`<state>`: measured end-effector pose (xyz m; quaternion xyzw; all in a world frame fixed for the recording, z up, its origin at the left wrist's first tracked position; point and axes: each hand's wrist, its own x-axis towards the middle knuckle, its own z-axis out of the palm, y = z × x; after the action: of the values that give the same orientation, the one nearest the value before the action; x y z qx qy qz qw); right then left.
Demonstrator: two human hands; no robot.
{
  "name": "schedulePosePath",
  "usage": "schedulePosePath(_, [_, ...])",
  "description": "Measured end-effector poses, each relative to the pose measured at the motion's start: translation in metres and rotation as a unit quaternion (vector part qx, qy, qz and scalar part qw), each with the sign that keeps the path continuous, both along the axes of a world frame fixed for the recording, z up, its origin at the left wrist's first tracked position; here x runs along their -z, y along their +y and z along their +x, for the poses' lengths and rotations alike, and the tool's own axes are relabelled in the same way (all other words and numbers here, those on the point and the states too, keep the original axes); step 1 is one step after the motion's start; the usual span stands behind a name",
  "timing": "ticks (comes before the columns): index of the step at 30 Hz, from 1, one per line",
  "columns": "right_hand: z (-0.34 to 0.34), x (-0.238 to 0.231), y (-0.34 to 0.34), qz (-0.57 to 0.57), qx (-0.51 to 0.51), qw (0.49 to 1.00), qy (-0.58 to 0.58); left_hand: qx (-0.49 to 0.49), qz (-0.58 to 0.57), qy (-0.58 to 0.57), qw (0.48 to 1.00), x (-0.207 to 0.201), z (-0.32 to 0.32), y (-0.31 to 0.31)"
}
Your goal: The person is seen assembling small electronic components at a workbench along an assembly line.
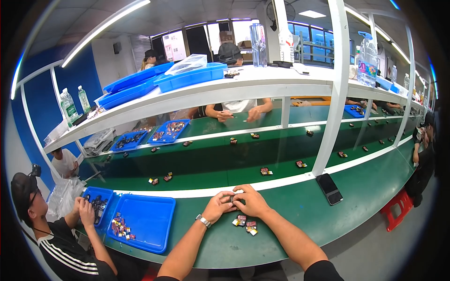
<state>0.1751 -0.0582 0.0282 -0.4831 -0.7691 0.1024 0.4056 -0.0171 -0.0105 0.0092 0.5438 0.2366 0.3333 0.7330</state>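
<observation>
My left hand (217, 206) and my right hand (251, 202) meet over the green tabletop, fingers curled together. Pinched between them is a small dark part (231, 199), mostly covered by the fingers, so its exact kind is hidden. Just below my right hand lies a little cluster of small black parts with red, yellow and white pieces (245, 225). A metal watch (203, 221) circles my left wrist.
To the left stands a blue tray (161, 225) with small colourful parts. Beside it a co-worker (61, 225) handles pieces over another blue tray (100, 193). A green conveyor belt (215, 166) carries scattered parts. A phone (329, 189) lies right, near a white post (330, 103).
</observation>
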Motion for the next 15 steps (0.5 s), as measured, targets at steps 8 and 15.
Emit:
schedulePosePath(8, [-0.002, -0.006, -0.008, -0.017, -0.052, 0.998, 0.019, -0.002, -0.018, 0.013, 1.0, 0.006, -0.001, 0.002])
schedulePosePath(15, [-0.008, 0.005, -0.007, 0.007, 0.01, 1.0, 0.028, 0.0, -0.034, -0.03, 0.999, 0.004, 0.0, 0.002])
